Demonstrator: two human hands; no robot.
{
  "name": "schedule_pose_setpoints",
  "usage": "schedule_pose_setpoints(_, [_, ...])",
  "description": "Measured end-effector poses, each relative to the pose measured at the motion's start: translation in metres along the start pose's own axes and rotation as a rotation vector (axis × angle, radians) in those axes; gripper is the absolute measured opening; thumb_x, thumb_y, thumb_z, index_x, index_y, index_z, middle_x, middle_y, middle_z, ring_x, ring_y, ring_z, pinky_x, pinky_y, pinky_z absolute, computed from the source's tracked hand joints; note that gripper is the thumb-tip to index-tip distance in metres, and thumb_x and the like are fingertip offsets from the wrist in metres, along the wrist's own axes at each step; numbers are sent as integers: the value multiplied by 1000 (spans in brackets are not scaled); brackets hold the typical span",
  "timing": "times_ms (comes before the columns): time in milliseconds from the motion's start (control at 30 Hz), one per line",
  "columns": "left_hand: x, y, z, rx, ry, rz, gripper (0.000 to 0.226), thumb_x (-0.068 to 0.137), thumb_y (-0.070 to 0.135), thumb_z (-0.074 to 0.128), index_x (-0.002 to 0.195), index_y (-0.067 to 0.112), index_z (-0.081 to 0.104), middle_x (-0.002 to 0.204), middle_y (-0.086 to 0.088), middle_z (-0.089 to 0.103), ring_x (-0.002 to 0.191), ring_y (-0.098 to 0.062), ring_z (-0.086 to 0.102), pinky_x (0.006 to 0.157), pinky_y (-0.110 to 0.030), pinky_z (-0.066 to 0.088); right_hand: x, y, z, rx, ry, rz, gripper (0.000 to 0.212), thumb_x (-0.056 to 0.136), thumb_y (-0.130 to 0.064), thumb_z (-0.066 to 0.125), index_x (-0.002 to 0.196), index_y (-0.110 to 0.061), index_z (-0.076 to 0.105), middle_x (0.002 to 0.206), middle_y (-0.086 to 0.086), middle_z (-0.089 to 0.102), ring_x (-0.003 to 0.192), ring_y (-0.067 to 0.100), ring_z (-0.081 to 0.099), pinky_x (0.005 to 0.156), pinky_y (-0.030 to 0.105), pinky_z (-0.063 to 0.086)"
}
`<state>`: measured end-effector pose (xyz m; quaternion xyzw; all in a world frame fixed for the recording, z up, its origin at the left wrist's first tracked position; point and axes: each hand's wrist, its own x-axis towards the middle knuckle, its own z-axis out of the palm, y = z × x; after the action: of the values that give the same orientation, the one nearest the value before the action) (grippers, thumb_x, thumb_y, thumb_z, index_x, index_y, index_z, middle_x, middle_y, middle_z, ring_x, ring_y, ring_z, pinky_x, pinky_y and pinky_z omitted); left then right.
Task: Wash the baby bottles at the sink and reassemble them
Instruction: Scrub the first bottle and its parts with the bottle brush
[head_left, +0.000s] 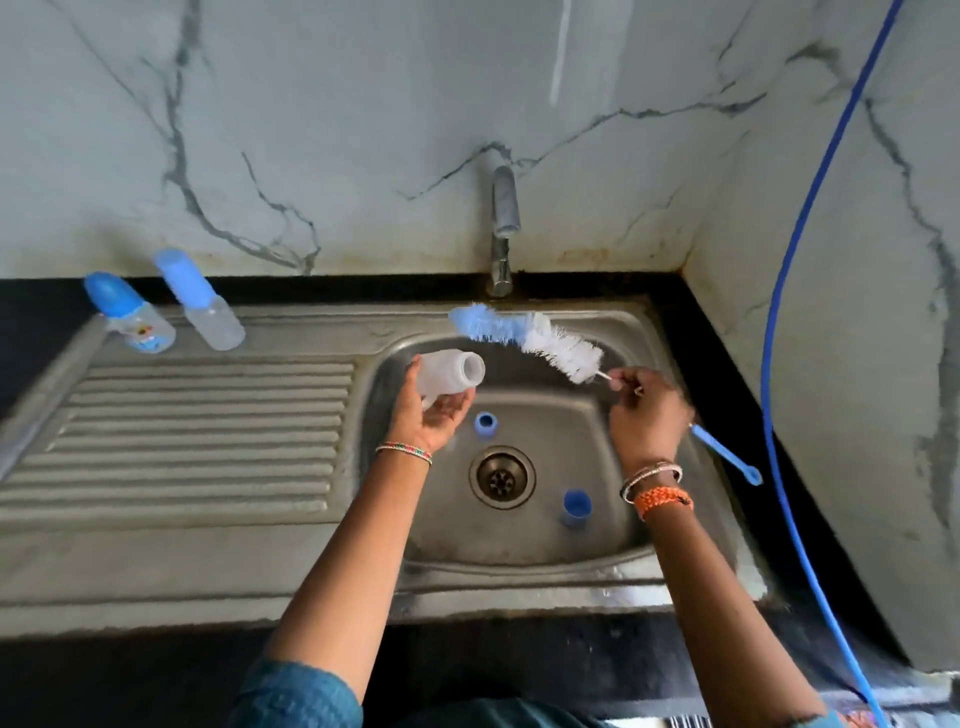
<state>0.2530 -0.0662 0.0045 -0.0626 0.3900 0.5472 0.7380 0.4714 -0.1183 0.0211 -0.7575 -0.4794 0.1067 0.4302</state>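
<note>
My left hand (434, 413) holds an open clear baby bottle (451, 373) over the sink basin (597, 447), its mouth turned to the right. My right hand (647, 410) grips the handle of a blue and white bottle brush (524, 338); the bristle head is outside the bottle, up and to the right of its mouth, and the blue handle end sticks out past my wrist. A blue collar ring (485, 423) and a blue cap (575, 509) lie in the basin near the drain (502, 477). Two assembled bottles, one (130, 314) printed, one (202, 301) plain, stand on the drainboard.
The tap (503, 234) rises behind the basin with no water seen running. The ribbed steel drainboard (197, 441) stretches left. A blue hose (795, 312) hangs along the right wall. Black countertop (727, 364) borders the sink.
</note>
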Motion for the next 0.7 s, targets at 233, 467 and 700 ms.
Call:
schedule_pose_setpoints(233, [-14, 56, -4, -236, -27, 163, 48, 89, 36, 62, 115, -1, 46, 101, -20, 56, 86, -30, 60, 48, -38, 57, 7, -42, 2, 96, 28, -221, 18, 80, 4, 62, 84, -10, 72, 91, 9, 71, 89, 35, 64, 84, 55, 47])
schedule_pose_setpoints(467, [-17, 71, -13, -151, 49, 267, 55, 88, 39, 62, 126, 3, 43, 117, -19, 53, 100, -30, 61, 69, -43, 57, 2, -55, 11, -84, 41, -430, 23, 77, 8, 62, 83, -12, 72, 86, 6, 67, 88, 32, 54, 77, 35, 22])
schedule_pose_setpoints(700, [-8, 68, -19, -21, 141, 301, 48, 87, 41, 63, 114, 6, 45, 101, -18, 54, 100, -30, 58, 87, -44, 52, -6, -65, 7, -210, 158, -744, 31, 64, 12, 73, 83, -13, 76, 73, 3, 64, 69, 30, 56, 68, 36, 33])
